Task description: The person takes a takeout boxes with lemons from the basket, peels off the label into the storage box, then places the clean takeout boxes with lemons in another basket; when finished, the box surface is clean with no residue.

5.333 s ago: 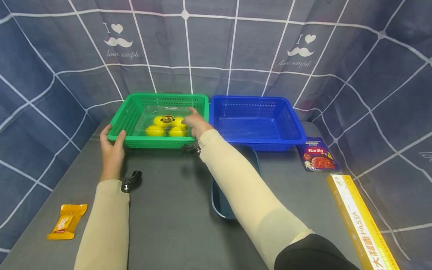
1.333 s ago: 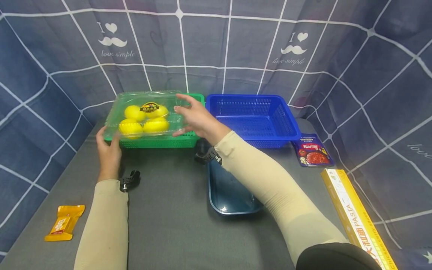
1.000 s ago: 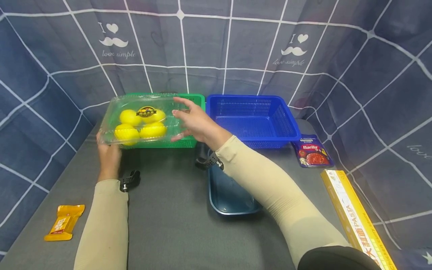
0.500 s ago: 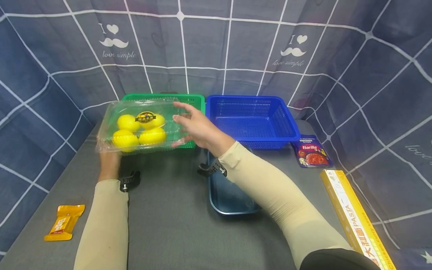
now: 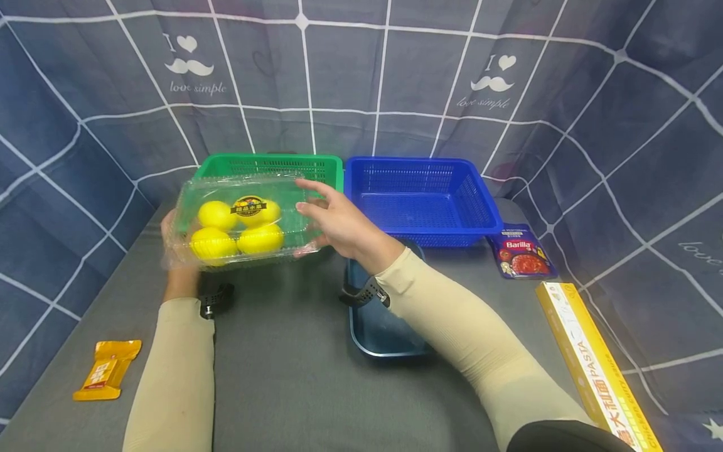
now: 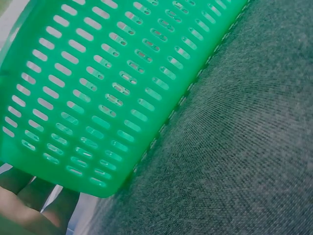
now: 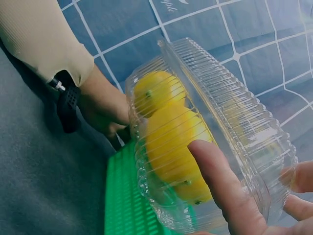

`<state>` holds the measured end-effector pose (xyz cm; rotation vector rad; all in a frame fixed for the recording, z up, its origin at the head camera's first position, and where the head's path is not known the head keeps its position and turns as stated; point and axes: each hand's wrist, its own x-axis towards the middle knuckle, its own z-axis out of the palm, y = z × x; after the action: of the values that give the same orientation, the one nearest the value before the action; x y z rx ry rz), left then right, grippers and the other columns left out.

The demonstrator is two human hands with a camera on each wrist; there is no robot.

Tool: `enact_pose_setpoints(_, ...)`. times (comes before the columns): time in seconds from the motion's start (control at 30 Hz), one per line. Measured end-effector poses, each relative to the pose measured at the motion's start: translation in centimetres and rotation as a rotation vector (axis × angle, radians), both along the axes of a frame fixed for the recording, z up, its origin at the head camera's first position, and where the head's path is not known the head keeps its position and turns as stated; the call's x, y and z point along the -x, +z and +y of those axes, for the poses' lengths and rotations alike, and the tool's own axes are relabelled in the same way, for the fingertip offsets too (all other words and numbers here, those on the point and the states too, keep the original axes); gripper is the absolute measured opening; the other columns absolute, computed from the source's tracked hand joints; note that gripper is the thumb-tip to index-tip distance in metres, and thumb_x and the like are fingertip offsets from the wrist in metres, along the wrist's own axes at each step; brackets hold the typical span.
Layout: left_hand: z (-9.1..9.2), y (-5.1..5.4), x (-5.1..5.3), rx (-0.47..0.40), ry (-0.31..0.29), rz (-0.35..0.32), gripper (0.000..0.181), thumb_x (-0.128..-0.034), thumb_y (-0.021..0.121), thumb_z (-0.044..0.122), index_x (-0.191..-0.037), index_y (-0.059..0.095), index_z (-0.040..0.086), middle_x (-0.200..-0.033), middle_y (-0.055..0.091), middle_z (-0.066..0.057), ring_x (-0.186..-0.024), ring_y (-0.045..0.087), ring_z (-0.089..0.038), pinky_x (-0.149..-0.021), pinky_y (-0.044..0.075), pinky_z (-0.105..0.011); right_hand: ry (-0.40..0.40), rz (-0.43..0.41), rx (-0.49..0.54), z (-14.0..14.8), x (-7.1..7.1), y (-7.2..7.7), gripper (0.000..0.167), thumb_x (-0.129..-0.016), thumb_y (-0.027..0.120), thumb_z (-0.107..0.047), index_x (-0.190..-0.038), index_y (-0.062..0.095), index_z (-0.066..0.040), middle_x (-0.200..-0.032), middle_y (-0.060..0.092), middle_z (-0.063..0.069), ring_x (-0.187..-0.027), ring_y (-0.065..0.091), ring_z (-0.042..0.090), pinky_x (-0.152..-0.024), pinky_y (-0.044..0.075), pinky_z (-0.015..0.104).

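Observation:
In the head view, my right hand [image 5: 346, 225] grips the right end of a clear plastic box [image 5: 248, 206]. Several yellow lemons [image 5: 217, 215] show through its lid, which bears a black label. The box is tilted above the front of the green basket [image 5: 327, 164], covering much of it. In the right wrist view, thumb and fingers pinch the box's end. Behind the box's near left corner, my left hand [image 5: 177, 254] holds the basket's left front corner; its curled fingers [image 6: 34, 203] show at the basket's end in the left wrist view.
A blue basket [image 5: 488, 216] stands right of the green one. In front lies a dark blue tray [image 5: 390, 339], partly under my right arm. A Barilla pouch [image 5: 525, 254] and a long pasta box [image 5: 593, 364] lie at right. An orange packet [image 5: 107, 370] lies at left.
The lemon box, first lying inside the green basket, has been raised in my right hand and brought nearer. Lately it shifted slightly right. My left hand has stayed at the basket's corner.

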<state>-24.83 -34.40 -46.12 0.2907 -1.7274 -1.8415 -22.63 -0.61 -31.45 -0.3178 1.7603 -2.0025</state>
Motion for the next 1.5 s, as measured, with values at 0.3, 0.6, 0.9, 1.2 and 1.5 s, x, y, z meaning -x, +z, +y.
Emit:
enact_pose_setpoints(0.3,3.4,4.2,-3.1,0.039,0.007,-0.089,0.057,-0.1017,0.065,0.027,-0.152,0.045,0.009,-0.151,0.046,-0.012,-0.139,0.039,-0.025,-0.115,0.024,-0.028,-0.015,-0.004,-0.001,0.8,-1.2,-0.4,0.054,-0.108,0.062,-0.01,-0.155,0.052,-0.033,-0.163,0.038,0.015,-0.137,0.047,0.047,-0.074,0.062,0.056)
enact_pose_setpoints(0.6,2.5,3.2,-3.6,0.035,-0.097,-0.157,0.069,-0.1016,0.064,0.043,-0.162,0.033,0.028,-0.159,0.036,-0.012,-0.139,0.036,-0.024,-0.115,0.025,-0.031,-0.01,0.01,-0.03,1.6,-2.1,-1.3,0.054,-0.107,0.064,-0.011,-0.155,0.053,-0.035,-0.162,0.04,0.015,-0.133,0.054,0.037,-0.068,0.06,0.047)
enact_pose_setpoints(0.9,2.7,3.3,-3.9,0.012,-0.122,-0.129,0.069,-0.102,0.065,0.038,-0.161,0.032,0.027,-0.157,0.036,-0.01,-0.138,0.037,-0.024,-0.116,0.025,-0.031,0.001,0.003,-0.007,2.6,-2.9,-1.7,0.055,-0.107,0.063,-0.009,-0.155,0.053,-0.034,-0.161,0.04,0.015,-0.135,0.052,0.036,-0.069,0.061,0.048)
enact_pose_setpoints(1.2,1.0,1.0,-2.1,0.028,-0.096,-0.102,0.071,-0.1003,0.07,0.044,-0.16,0.034,0.03,-0.147,0.042,-0.006,-0.128,0.045,-0.022,-0.11,0.033,-0.031,0.046,-0.078,0.133,3.0,-4.1,-2.1,0.062,-0.107,0.059,0.0,-0.161,0.045,-0.025,-0.161,0.037,0.021,-0.141,0.041,0.051,-0.068,0.058,0.067)
enact_pose_setpoints(1.5,0.0,0.0,-1.1,-0.036,-0.13,-0.055,0.068,-0.1028,0.07,0.032,-0.16,0.034,0.026,-0.138,0.048,-0.005,-0.12,0.052,-0.017,-0.096,0.044,-0.022,0.055,-0.093,0.159,3.5,-4.7,-3.4,0.065,-0.104,0.059,0.003,-0.163,0.041,-0.02,-0.16,0.039,0.024,-0.136,0.041,0.059,-0.068,0.057,0.069)
